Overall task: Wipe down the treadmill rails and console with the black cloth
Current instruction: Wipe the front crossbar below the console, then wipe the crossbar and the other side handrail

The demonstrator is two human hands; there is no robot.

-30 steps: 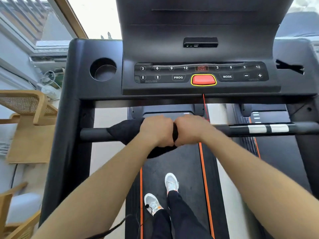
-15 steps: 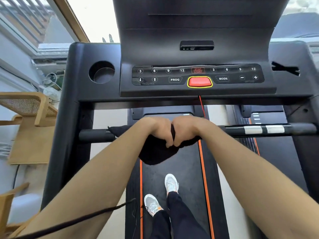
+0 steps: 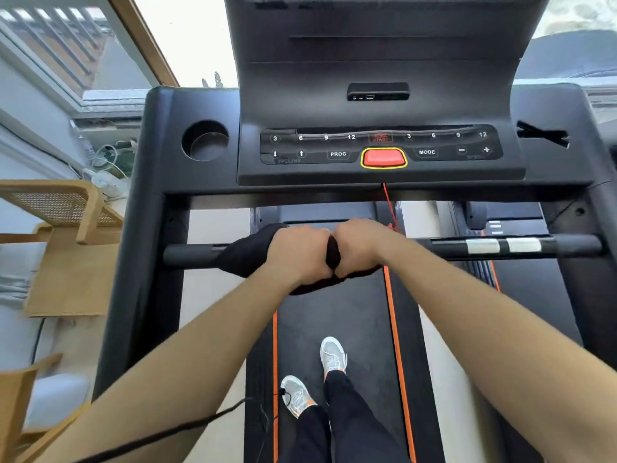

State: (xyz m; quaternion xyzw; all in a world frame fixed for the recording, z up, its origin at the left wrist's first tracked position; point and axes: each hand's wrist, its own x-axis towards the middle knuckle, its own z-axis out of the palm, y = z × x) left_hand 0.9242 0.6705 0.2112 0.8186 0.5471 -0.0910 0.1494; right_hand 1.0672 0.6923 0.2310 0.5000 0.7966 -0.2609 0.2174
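A black cloth (image 3: 248, 252) is wrapped over the treadmill's black crossbar rail (image 3: 190, 255), left of its middle. My left hand (image 3: 300, 253) and my right hand (image 3: 359, 247) grip the cloth and the bar side by side, knuckles touching, fingers curled round. Part of the cloth hangs below the hands. The black console (image 3: 380, 145) with its button row and a red stop button (image 3: 383, 158) rises just beyond the bar. Two silver sensor bands (image 3: 502, 245) show on the bar's right part.
A round cup holder (image 3: 205, 140) sits at the console's left. A red safety cord (image 3: 389, 202) hangs from the console toward my right hand. My feet stand on the belt (image 3: 334, 315) below. Wooden chairs (image 3: 63, 208) stand to the left of the treadmill frame.
Both hands rolled the cloth back up over the bar after twisting it downward half a second ago. Less cloth hangs below the bar now.
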